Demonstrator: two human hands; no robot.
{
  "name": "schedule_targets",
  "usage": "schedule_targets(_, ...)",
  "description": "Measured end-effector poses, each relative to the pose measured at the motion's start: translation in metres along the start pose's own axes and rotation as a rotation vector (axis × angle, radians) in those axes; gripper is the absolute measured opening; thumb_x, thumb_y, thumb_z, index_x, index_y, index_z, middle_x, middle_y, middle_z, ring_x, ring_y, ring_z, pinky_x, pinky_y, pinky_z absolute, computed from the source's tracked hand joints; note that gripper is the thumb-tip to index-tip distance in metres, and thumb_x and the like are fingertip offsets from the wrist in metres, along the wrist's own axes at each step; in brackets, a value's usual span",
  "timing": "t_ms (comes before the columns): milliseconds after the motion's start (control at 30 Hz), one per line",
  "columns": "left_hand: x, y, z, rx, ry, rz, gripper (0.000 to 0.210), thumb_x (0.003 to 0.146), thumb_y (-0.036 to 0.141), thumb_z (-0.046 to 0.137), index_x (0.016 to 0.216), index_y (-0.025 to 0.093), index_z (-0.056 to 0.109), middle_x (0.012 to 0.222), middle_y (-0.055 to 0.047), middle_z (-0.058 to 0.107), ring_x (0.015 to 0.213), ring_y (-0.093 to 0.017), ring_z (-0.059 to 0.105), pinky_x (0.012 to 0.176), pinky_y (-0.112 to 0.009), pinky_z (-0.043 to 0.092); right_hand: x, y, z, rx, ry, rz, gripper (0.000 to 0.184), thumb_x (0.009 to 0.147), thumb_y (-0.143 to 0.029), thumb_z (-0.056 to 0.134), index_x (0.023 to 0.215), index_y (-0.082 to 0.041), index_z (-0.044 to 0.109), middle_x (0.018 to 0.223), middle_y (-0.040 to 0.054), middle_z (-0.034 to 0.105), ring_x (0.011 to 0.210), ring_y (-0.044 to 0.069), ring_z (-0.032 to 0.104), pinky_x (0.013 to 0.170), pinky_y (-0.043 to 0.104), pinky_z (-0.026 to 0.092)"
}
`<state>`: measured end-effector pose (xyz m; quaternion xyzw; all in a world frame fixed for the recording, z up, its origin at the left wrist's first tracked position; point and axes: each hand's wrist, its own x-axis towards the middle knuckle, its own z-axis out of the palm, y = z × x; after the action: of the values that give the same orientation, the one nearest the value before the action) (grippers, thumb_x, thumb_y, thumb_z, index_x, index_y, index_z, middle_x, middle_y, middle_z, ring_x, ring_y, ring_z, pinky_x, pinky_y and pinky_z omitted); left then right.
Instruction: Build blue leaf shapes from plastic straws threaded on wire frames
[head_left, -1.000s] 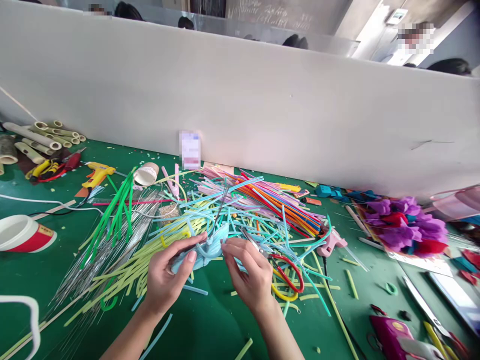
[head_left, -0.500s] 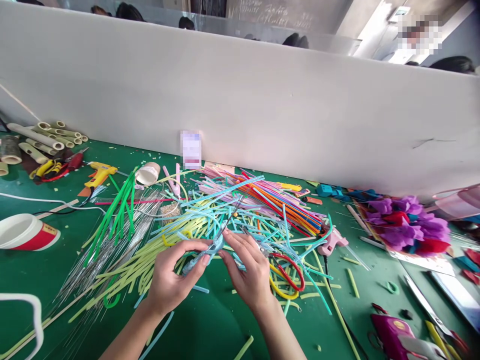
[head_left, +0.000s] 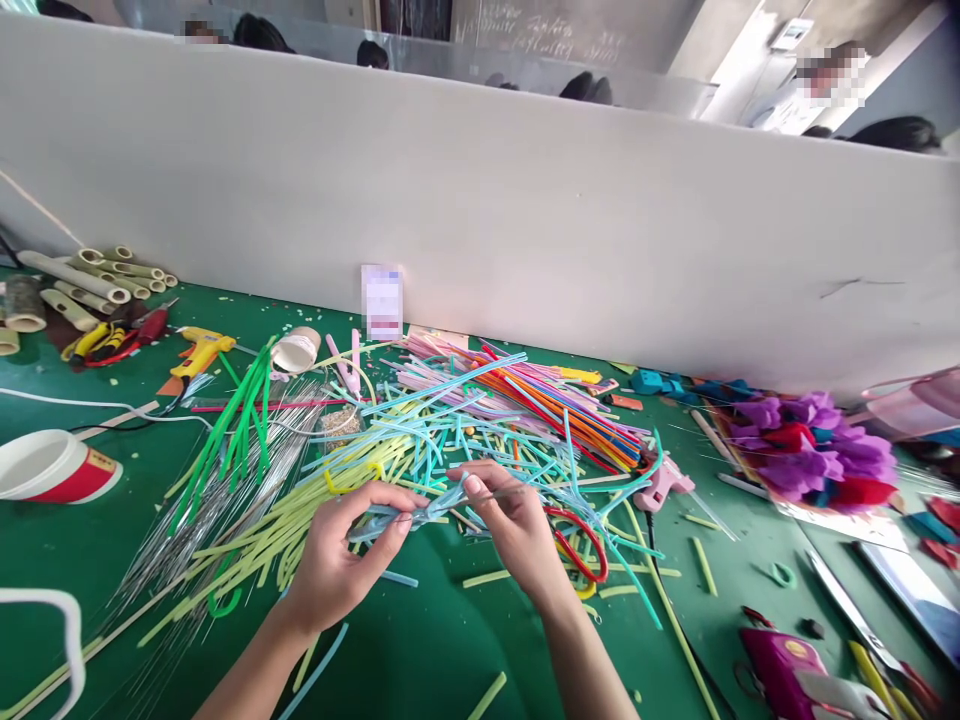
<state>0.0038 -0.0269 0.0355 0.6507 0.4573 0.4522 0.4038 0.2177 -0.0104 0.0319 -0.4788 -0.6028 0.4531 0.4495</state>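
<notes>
Between both hands is a light blue braided piece, apparently of flattened strips, lying nearly level. My left hand pinches its left part between thumb and fingers. At the right end, my right hand is closed on it, the thumb pressing against the fingers. Thin dark wire ends stick out rightward past the right thumb. Just behind the hands lies a loose heap of light blue tubes and yellow-green tubes. Scissors with red and yellow handles lie beside my right hand, partly hidden by it.
Left are metal wires, green tubes, a paper cup, a yellow glue gun and bamboo pieces. On the right lie a pink glue gun, purple flowers and long scissors. A white partition stands behind.
The braided piece has turned from slanting upward to nearly level. Its wire ends, which pointed up, now point right. My right hand has shifted slightly right and rotated.
</notes>
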Motion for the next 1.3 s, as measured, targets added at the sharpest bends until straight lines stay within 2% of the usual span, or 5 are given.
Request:
schedule_targets(367,0.014,0.007,-0.011,-0.121,-0.099,-0.032,0.047,0.095,0.034,0.057,0.14,0.028,0.045,0.125,-0.012,0.068,0.12,-0.029,0.062,0.104,-0.044,0.047,-0.005,-0.014,0.008,0.012,0.442,-0.279,0.015,0.095,-0.027,0.061,0.083,-0.022,0.067,0.085,0.0048,0.066,0.083,0.02,0.062,0.074,0.034,0.052)
schedule_targets(633,0.025,0.002,0.003,-0.11,0.079,0.079,0.008,0.091,0.028,0.066,0.093,0.024,0.072,0.117,-0.007,0.073,0.123,-0.027,0.061,0.107,-0.04,0.046,-0.009,-0.002,0.006,-0.257,0.623,-0.611,0.018,0.092,-0.01,0.058,0.096,-0.026,0.066,0.089,0.0044,0.067,0.091,0.023,0.064,0.087,0.048,0.052)
schedule_targets(733,0.025,-0.019,0.008,-0.027,0.111,0.118,0.011,0.093,0.026,0.063,0.092,0.024,0.073,0.115,-0.008,0.074,0.124,-0.027,0.061,0.106,-0.042,0.047,-0.011,0.019,0.005,-0.357,0.541,-0.604,0.018,0.092,-0.01,0.058,0.097,-0.025,0.066,0.091,0.0057,0.068,0.1,0.025,0.065,0.09,0.049,0.053)
schedule_targets(1000,0.006,-0.059,0.021,0.385,-0.203,0.23,0.018,0.097,0.025,0.057,0.099,0.026,0.075,0.106,-0.007,0.078,0.119,-0.026,0.065,0.108,-0.046,0.044,-0.03,0.053,-0.001,-0.707,0.1,-0.347,0.012,0.098,-0.02,0.055,0.094,-0.021,0.066,0.092,0.006,0.071,0.087,0.021,0.063,0.084,0.038,0.05)
schedule_targets(1300,0.018,-0.063,0.039,0.524,-0.19,0.289,0.018,0.098,0.026,0.054,0.097,0.023,0.072,0.095,-0.007,0.076,0.095,-0.024,0.067,0.1,-0.048,0.045,-0.028,0.059,0.015,-0.631,0.071,-0.249,0.02,0.103,-0.022,0.042,0.097,-0.021,0.061,0.085,0.0056,0.069,0.077,0.019,0.065,0.071,0.028,0.05)
